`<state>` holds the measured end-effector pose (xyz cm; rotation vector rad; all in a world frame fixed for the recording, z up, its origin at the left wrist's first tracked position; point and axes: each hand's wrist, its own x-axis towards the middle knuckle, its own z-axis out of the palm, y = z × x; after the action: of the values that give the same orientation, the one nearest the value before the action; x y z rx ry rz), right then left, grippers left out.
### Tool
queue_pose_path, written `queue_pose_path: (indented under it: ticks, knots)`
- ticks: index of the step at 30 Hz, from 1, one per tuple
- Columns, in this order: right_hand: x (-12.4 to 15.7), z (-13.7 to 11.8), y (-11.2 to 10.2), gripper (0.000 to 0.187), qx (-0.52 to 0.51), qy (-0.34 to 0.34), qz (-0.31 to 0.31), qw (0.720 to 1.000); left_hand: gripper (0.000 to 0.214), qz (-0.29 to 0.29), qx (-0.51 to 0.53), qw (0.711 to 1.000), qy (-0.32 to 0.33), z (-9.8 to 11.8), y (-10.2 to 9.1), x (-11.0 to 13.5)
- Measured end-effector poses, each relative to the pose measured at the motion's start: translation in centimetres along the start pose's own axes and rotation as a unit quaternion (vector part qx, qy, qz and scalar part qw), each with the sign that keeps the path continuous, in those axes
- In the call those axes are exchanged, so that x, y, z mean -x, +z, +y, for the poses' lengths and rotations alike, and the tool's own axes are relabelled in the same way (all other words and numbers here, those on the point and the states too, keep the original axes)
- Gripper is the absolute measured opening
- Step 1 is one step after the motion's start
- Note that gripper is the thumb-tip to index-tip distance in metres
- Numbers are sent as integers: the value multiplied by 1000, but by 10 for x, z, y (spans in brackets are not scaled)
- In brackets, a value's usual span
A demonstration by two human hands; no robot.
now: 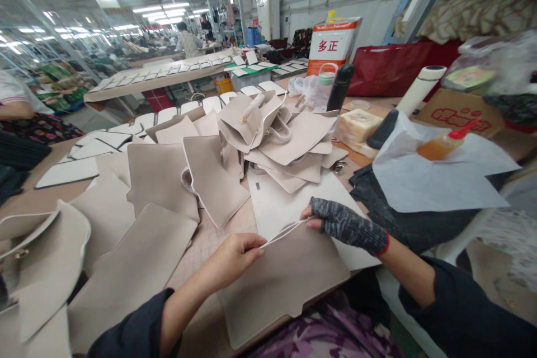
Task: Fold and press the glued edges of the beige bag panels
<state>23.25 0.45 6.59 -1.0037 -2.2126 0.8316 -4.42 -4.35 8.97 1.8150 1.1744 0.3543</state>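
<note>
A thin, pale strip (289, 230), like a cord or piping, stretches between my hands, doubled along part of its length. My bare left hand (233, 260) pinches its left end between thumb and fingers. At the other end, my right hand (342, 225), in a dark grey fingerless glove, has its fingertips closed on it. Just below lies a beige bag panel (285, 279), flat at the table's front edge. Whether the strip is joined to this panel's upper edge I cannot tell. A whiter sheet (268, 201) shows beyond the panel, partly under a pile of beige bag pieces (293, 142).
More beige panels (134, 257) spread over the left. White panels (69, 170) line the far edge. On the right are a glue bottle (444, 145) on white paper (403, 179), a thermos (422, 89) and a large can (333, 45). Another person (17, 100) is at far left.
</note>
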Motion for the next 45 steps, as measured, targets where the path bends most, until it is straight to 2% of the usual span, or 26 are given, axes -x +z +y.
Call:
queue_pose_path:
  ticks: [4, 8, 14, 17, 19, 21, 23, 27, 30, 32, 36, 39, 43, 45]
  knots:
    - [-1, -4, 0, 21, -20, -16, -3, 1000, 26, 16, -14, 1000, 21, 6, 10, -16]
    - [-2, -6, -1, 22, -48, -30, -13, 998, 28, 20, 23, 999, 35, 9, 20, -29]
    - [-2, -4, 0, 22, -58, -31, -20, 998, 27, 46, 30, 998, 30, 8, 25, -34]
    - [-1, -8, 3, 27, -4, -35, -1, 999, 25, 66, 27, 997, 32, 12, 28, -34]
    - [-1, -14, 7, 30, 87, -55, 7, 995, 25, 74, 20, 996, 36, 15, 30, -34]
    - [-2, -20, 10, 27, 198, -76, 0, 977, 25, 84, 8, 996, 34, 17, 33, -34]
    - [-2, -24, 13, 24, 267, -90, -8, 960, 24, 92, -1, 995, 27, 18, 33, -32]
    - [3, -20, 12, 23, 234, -132, 17, 963, 25, 68, -24, 997, 9, 20, 28, -25]
    - [8, -20, 9, 24, 231, -143, 31, 962, 27, 59, -82, 995, -5, 22, 25, -19]
    - [9, -28, 9, 21, 286, -132, 33, 949, 26, 69, -123, 990, -5, 23, 28, -17]
    - [8, -52, 18, 12, 420, -133, 28, 897, 27, 77, -183, 980, 26, 26, 39, -17]
    - [9, -58, 27, 12, 449, -161, 40, 878, 28, 73, -197, 977, 44, 31, 40, -14]
    - [19, -46, 27, 20, 411, -174, 67, 892, 27, 48, -226, 973, 11, 35, 23, -3]
    - [26, -41, 22, 22, 386, -160, 68, 906, 28, 41, -242, 969, 8, 34, 15, 3]
